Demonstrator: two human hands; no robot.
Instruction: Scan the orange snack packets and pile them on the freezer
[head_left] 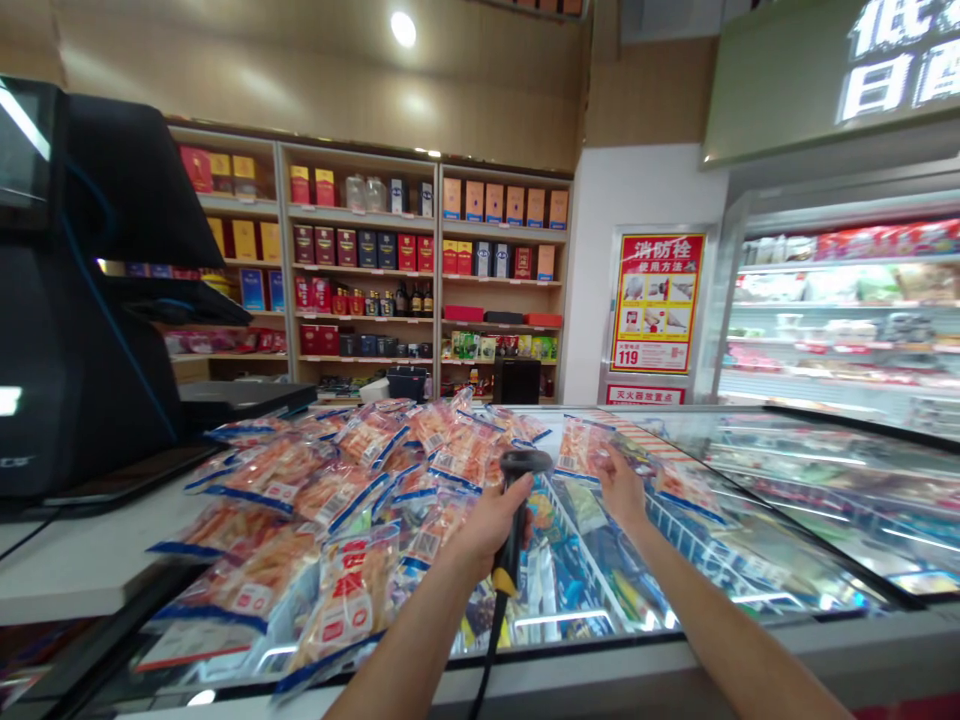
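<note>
In the head view my left hand (pixel 493 522) is wrapped round the handle of a black corded barcode scanner (pixel 525 462), its head pointing away from me. My right hand (pixel 621 488) pinches the edge of a clear snack packet (pixel 583 446) with orange-brown contents and a printed barcode label. Left of the scanner lies a heap of similar packets (pixel 330 495) with blue edges, spread over the glass top of a chest freezer. One more packet (pixel 686 488) lies to the right of my right hand. The scanner's cord (pixel 491 640) hangs down toward me.
A black checkout terminal (pixel 82 300) stands on a white counter (pixel 90 570) at the left. Through the freezer's glass (pixel 750 550) show white wire baskets and bagged goods. Behind are shelves of boxes (pixel 360 250), a red fire-hydrant poster (pixel 658 302) and a lit display fridge (pixel 847 310).
</note>
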